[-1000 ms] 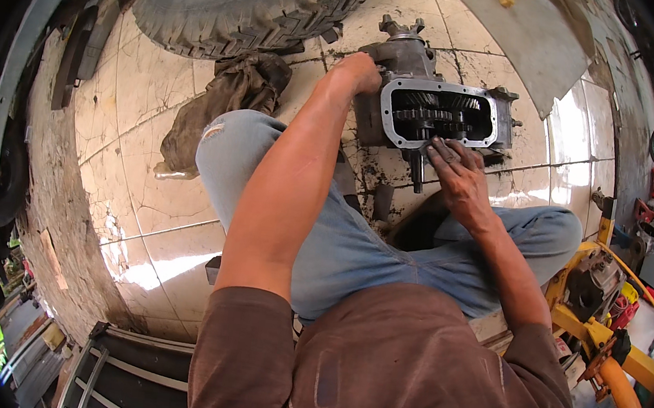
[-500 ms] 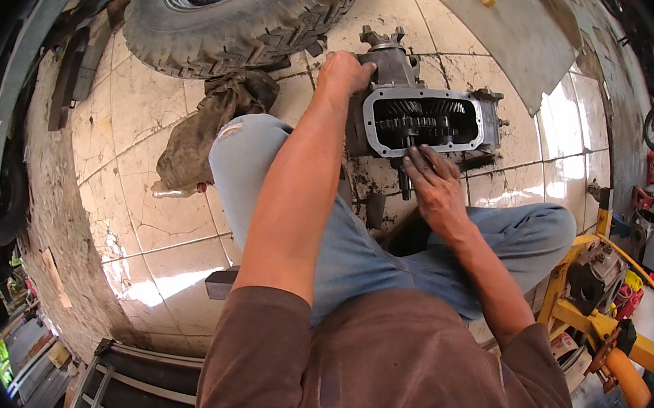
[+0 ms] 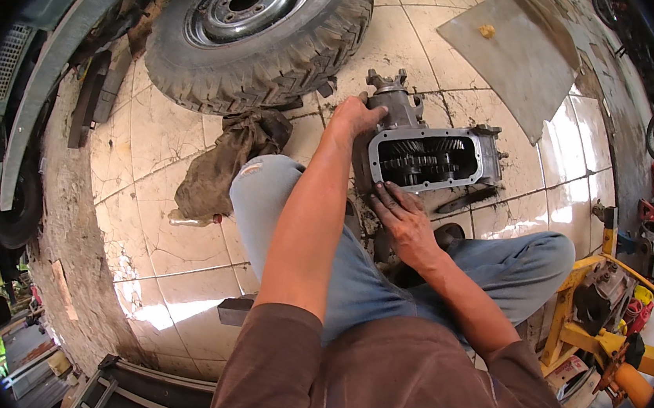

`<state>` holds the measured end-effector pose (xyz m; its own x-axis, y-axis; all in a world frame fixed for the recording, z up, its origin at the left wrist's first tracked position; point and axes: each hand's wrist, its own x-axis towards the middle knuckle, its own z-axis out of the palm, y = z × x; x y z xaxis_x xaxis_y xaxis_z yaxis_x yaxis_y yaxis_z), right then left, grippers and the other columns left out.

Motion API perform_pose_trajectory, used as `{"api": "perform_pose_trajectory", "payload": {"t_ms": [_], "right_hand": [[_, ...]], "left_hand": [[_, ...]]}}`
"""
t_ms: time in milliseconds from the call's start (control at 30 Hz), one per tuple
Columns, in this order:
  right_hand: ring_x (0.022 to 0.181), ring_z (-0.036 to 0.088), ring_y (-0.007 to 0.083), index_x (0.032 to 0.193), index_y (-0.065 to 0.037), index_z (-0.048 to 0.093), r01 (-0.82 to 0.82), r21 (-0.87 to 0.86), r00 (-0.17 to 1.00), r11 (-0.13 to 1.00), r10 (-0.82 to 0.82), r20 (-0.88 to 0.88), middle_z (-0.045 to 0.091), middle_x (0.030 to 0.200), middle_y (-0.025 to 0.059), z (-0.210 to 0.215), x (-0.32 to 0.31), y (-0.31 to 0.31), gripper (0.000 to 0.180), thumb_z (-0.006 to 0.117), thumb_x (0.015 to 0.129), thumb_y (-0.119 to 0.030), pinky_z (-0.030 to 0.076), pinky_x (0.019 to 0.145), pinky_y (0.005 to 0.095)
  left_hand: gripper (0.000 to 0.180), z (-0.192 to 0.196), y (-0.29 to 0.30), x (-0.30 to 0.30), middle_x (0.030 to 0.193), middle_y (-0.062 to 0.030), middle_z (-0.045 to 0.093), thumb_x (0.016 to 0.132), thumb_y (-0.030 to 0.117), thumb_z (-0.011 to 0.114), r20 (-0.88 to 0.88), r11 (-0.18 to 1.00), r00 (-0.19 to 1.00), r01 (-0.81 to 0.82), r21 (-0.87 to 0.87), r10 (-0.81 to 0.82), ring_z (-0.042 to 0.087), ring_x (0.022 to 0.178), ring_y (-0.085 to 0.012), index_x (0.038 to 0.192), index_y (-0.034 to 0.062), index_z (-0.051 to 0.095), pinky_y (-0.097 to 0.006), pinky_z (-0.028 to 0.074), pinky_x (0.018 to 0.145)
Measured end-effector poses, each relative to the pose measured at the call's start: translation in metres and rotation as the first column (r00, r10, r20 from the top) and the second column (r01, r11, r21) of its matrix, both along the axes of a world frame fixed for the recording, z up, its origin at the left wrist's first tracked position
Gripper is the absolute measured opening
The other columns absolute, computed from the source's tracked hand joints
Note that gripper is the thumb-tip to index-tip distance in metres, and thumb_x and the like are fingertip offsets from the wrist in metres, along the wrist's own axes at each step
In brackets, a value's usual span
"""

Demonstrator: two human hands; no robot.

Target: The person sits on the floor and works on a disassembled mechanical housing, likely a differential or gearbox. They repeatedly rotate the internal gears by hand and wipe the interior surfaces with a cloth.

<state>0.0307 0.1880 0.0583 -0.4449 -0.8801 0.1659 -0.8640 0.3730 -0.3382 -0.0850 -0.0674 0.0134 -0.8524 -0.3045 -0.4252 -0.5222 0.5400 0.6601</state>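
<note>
A grey metal gearbox [image 3: 430, 155] lies on the tiled floor between my knees, its top open so the gears inside show. My left hand [image 3: 355, 115] grips the housing at its left end, by the flanged shaft. My right hand [image 3: 401, 215] rests flat with fingers spread on the near lower edge of the open casing. It holds nothing that I can see. A dark tool [image 3: 465, 201] lies on the floor just below the gearbox's right side.
A large wheel with a knobbly tyre [image 3: 257, 28] lies behind, with a dirty rag [image 3: 224, 167] in front of it. A flat grey sheet [image 3: 519, 53] lies at the back right. A yellow stand with parts [image 3: 607, 317] is at my right.
The view has shifted, so the gearbox and wheel sit lower in the picture. My right hand has slid left along the near edge of the casing. My left hand keeps its grip.
</note>
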Motion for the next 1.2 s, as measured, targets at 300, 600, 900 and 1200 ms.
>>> {"api": "perform_pose_trajectory", "payload": {"t_ms": [300, 600, 900, 1200], "right_hand": [[0.141, 0.047, 0.0339, 0.136, -0.001, 0.059, 0.058, 0.034, 0.998, 0.998, -0.057, -0.018, 0.057, 0.146, 0.0143, -0.003, -0.003, 0.025, 0.056, 0.061, 0.080, -0.003, 0.039, 0.112, 0.0482], [0.140, 0.048, 0.0315, 0.137, -0.005, 0.060, 0.113, 0.098, 0.993, 0.989, -0.109, -0.038, 0.058, 0.146, 0.0128, -0.001, -0.007, 0.041, 0.054, 0.062, 0.082, -0.005, 0.040, 0.112, 0.0489], [0.142, 0.046, 0.0321, 0.137, -0.004, 0.060, 0.108, 0.093, 0.994, 0.990, -0.110, 0.009, 0.057, 0.147, 0.0135, 0.011, -0.005, 0.026, 0.057, 0.061, 0.080, -0.003, 0.041, 0.113, 0.0472], [0.139, 0.049, 0.0335, 0.137, -0.001, 0.059, 0.106, 0.052, 0.994, 0.993, -0.106, -0.019, 0.059, 0.144, 0.0162, 0.003, 0.003, 0.018, 0.055, 0.061, 0.082, -0.006, 0.039, 0.114, 0.0484]], "left_hand": [[0.078, -0.009, -0.005, 0.006, 0.130, -0.0241, 0.067, 0.083, 0.050, 0.077, 0.007, 0.999, 0.999, 0.044, 0.016, -0.044, 0.064, 0.122, -0.0392, 0.143, 0.0035, 0.057, -0.044, 0.050, 0.104], [0.074, 0.003, 0.009, 0.000, 0.132, -0.0255, 0.065, 0.088, 0.048, 0.073, 0.024, 0.999, 0.999, 0.043, -0.016, -0.042, 0.062, 0.125, -0.0385, 0.143, 0.0016, 0.056, -0.045, 0.048, 0.106], [0.085, 0.001, 0.009, -0.003, 0.133, -0.0277, 0.064, 0.086, 0.053, 0.072, -0.012, 0.996, 0.997, 0.075, -0.039, -0.075, 0.061, 0.127, -0.0391, 0.147, -0.0020, 0.050, -0.044, 0.047, 0.108], [0.080, 0.000, 0.006, 0.002, 0.133, -0.0271, 0.064, 0.087, 0.053, 0.072, 0.037, 0.997, 0.997, 0.072, -0.036, -0.071, 0.062, 0.125, -0.0393, 0.144, -0.0008, 0.053, -0.045, 0.048, 0.106]]}}
